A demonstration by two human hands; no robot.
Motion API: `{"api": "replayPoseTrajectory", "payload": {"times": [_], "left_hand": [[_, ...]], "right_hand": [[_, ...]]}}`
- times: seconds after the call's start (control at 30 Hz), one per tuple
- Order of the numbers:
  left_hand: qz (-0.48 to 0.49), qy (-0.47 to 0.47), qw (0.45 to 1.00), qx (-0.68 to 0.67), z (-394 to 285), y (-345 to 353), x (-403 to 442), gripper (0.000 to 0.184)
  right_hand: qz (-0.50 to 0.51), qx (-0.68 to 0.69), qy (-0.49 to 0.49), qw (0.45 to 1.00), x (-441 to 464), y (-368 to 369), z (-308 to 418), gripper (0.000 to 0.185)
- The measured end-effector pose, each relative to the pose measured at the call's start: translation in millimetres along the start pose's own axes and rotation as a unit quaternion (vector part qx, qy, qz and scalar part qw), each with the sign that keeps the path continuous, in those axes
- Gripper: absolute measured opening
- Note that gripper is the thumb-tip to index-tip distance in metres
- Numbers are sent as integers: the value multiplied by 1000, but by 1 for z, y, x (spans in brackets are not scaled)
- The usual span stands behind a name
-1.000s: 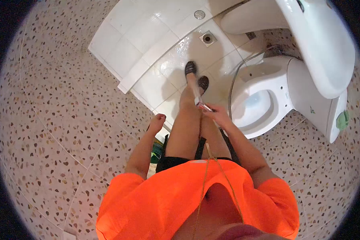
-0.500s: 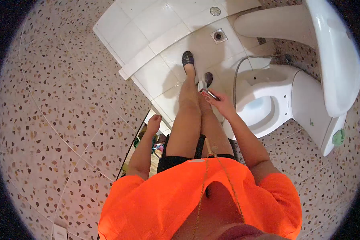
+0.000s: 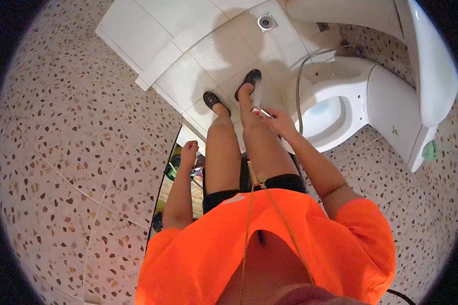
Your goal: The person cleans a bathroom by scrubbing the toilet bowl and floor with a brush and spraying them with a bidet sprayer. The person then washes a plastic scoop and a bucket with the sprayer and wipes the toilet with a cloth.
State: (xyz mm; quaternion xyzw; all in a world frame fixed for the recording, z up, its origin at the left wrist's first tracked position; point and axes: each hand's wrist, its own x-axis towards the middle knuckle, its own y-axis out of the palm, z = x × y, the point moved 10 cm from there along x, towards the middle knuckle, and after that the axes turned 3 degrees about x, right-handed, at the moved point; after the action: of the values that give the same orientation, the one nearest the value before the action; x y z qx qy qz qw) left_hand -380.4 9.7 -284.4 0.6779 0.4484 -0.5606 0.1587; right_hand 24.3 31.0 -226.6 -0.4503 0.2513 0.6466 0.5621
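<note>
white tile floor [image 3: 239, 51], speckled wall [image 3: 61, 152], toilet [image 3: 392, 96]. right hand [image 3: 283, 123] has fingers wrapped round a silver sprayer [image 3: 263, 113], long axis slanting, head pointing up-left in view. left hand [image 3: 190, 149] looks curled, can't tell if clenched.

Wearing an orange top [image 3: 290, 218] and dark shoes [image 3: 216, 103], standing on white floor tiles [image 3: 178, 76]. Holding a slim silver handle [image 3: 263, 112] in the right hand [image 3: 280, 123], near a grey hose [image 3: 299, 89] and a white toilet [image 3: 360, 113], with a pale, blurred streak [image 3: 258, 94] beyond its tip. Holding the left hand [image 3: 190, 148] out beside the left leg [image 3: 223, 157], well apart from the right.
</note>
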Motion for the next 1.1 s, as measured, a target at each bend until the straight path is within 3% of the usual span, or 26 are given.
{"api": "replayPoseTrajectory", "payload": {"times": [0.13,0.2,0.23,0.3,0.33,0.4,0.53,0.63,0.7,0.77,0.8,0.9,0.97,1.1], "left_hand": [[-12,34,999,-36,16,-9,-3,35],[1,25,997,-75,25,-10,-4,34],[-5,25,997,-76,29,-14,-4,34],[-8,35,999,-31,32,-18,-4,30],[-7,26,999,-17,39,-21,-2,31],[-20,24,999,-44,46,-27,-5,31],[-55,11,998,-34,66,-53,-25,32],[-75,11,996,-42,98,-74,-32,31],[-79,-4,997,-27,125,-78,-28,31],[-78,-59,990,-98,160,-80,-29,30],[-80,-23,995,-54,132,-91,-45,30],[-38,-59,989,-129,149,-86,-45,28],[-105,20,994,17,146,-98,-35,32],[-80,-35,988,-124,139,-95,-28,30]], "right_hand": [[-44,-8,33,998,-3,-7,2,49],[62,-39,12,997,-9,29,16,50],[66,-40,7,997,-13,38,23,50],[196,-122,8,973,-38,79,48,50],[198,-126,5,972,-39,95,50,50],[196,-70,-110,972,-37,130,70,46],[174,-48,-138,974,1,191,69,41],[237,25,-203,950,-7,234,85,41],[300,-39,-177,937,-37,246,115,43],[251,0,-172,953,-39,244,135,43],[199,46,-171,964,-35,236,145,43],[107,10,-196,975,-34,214,170,46],[128,-19,-227,965,-41,228,177,46],[123,-43,-228,965,-54,227,220,45]]}}
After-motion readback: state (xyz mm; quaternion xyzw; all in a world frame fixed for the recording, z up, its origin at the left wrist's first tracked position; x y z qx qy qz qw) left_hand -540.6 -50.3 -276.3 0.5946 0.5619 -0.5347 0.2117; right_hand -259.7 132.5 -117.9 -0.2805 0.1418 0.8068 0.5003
